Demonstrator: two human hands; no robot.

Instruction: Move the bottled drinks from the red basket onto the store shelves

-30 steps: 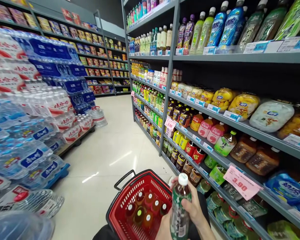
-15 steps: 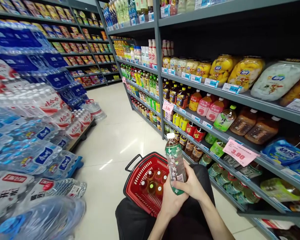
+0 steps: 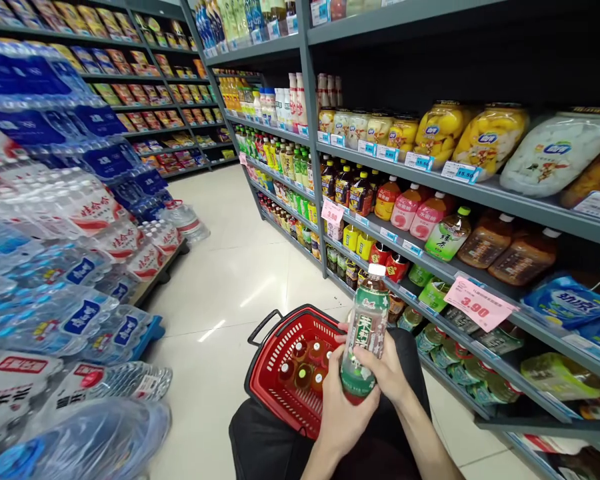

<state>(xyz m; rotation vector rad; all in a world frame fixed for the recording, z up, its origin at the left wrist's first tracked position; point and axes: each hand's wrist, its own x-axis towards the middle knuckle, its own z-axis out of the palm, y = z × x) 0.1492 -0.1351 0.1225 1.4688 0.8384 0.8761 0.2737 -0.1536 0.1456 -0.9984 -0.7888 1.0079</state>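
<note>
A green-labelled drink bottle [image 3: 366,333] with a white cap stands nearly upright between my two hands, over my lap. My left hand [image 3: 344,407] is wrapped round its lower left side. From the right, my right hand [image 3: 386,367] grips it with the thumb across the label. Some fingers are hidden behind the bottle. Just to the left, a red shopping basket [image 3: 265,397] with a black rim rests in front of my knees. Inside it stand several capped drink bottles [image 3: 303,375], partly hidden by my left hand and the basket wall.
On the right runs a grey shelf unit [image 3: 480,190] with jars of fruit [image 3: 555,150], bottled drinks and pink price tags. Packs of bottled water [image 3: 85,313] are stacked along the left. Pale floor tiles [image 3: 230,267] lie between, and more stocked shelves are at the back.
The bottle has turned in my hands, so its front label with large white characters now faces me. Both hands and the bottle have shifted slightly right.
</note>
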